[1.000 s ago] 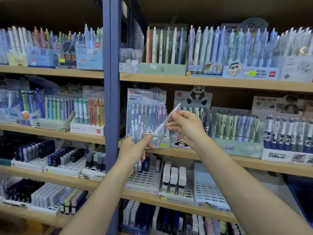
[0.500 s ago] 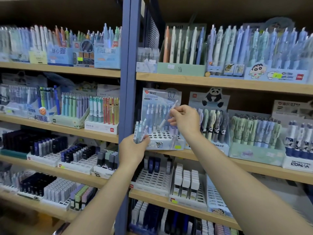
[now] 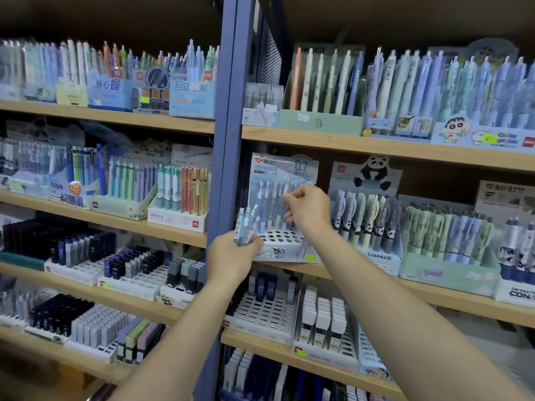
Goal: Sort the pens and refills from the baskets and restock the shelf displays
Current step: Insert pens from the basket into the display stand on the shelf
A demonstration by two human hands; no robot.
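Right hand (image 3: 305, 208) pinches a single pale pen (image 3: 285, 190) above the 0.7 mm display stand (image 3: 285, 250), tip angled down toward the stand's rows of holes. Just left of the stand and slightly lower, the left hand (image 3: 231, 256) grips a small bundle of pens (image 3: 246, 225), upright and ready to feed. This looks like the restocking step: one pen going into the stand at a time. Next the tip needs lining up with a free hole in the front rows, then a straight push down. Compared with half a second ago, the right hand has dropped a little closer to the holes, while the bundle sits where it was beside the stand.
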